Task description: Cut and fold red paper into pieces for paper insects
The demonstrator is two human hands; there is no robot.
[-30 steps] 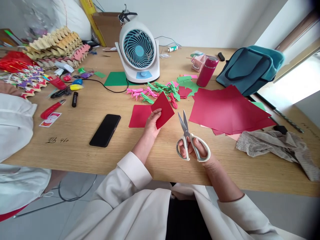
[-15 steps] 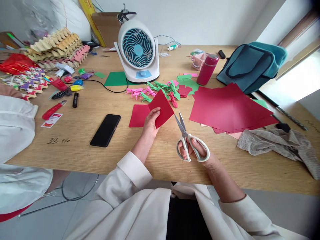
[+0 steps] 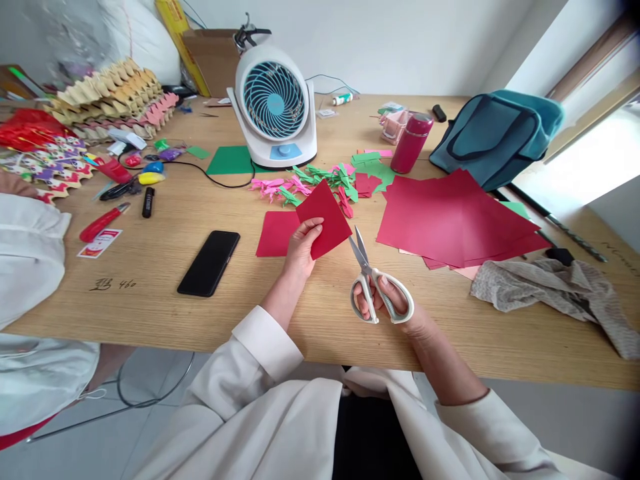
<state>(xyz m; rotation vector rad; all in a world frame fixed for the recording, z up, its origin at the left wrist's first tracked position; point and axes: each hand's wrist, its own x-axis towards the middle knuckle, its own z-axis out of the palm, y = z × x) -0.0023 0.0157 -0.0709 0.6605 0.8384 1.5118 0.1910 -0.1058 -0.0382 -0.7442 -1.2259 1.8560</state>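
Observation:
My left hand [image 3: 302, 248] pinches a red paper square [image 3: 327, 217] between thumb and fingers, raised above the table and turned cornerwise. My right hand [image 3: 387, 303] has its thumb and fingers through the white handles of a pair of scissors [image 3: 366, 267]. The blades are slightly apart, their tips close to the right corner of the held square. Another piece of red paper [image 3: 274, 233] lies on the table, partly behind my left hand. Beyond it sits a heap of pink and green cut paper pieces [image 3: 325, 177].
A black phone [image 3: 209, 263] lies to the left, a white fan [image 3: 276, 107] behind. Large red sheets [image 3: 450, 217], a red bottle [image 3: 412, 143], a teal bag [image 3: 495, 137] and a crumpled cloth [image 3: 545, 287] occupy the right. Another person's white sleeve [image 3: 30, 253] is at far left.
The scissors have closed slightly, and their tips are nearer the right corner of the red paper square. The whole view has shifted a little.

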